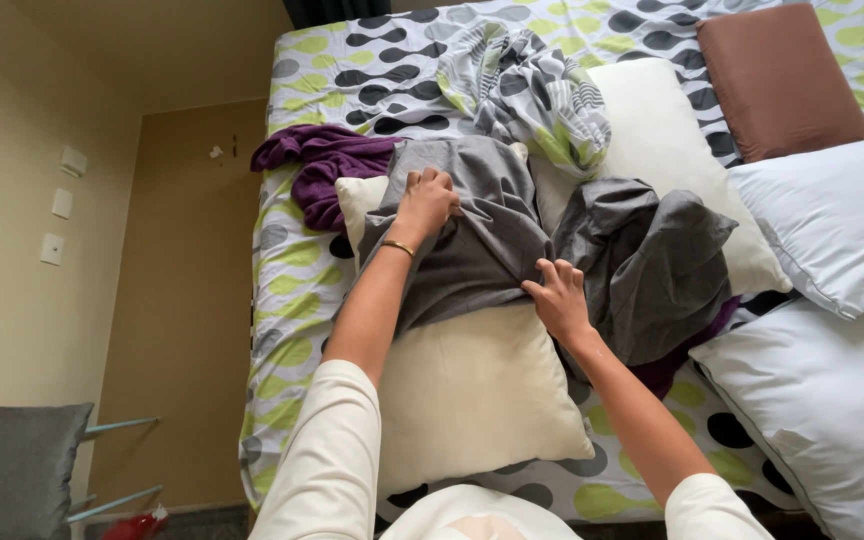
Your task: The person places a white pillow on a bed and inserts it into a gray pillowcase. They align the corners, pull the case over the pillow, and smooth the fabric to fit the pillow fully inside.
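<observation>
A cream pillow [472, 390] lies on the bed in front of me, its far half covered by a grey pillowcase [472, 240]. My left hand [427, 200] grips the grey cloth near the pillow's far left corner, a thin bracelet on its wrist. My right hand [558, 296] pinches the case's edge at the pillow's right side. More grey fabric [652, 260] bunches loosely to the right of that hand.
The bed [292, 270] has a sheet with green and black ovals. A purple cloth [327, 165] lies at left, a patterned case [537, 95] and white pillow [672, 160] beyond, a brown pillow [777, 80], two white pillows [832, 390] at right. Grey chair [17, 470] bottom left.
</observation>
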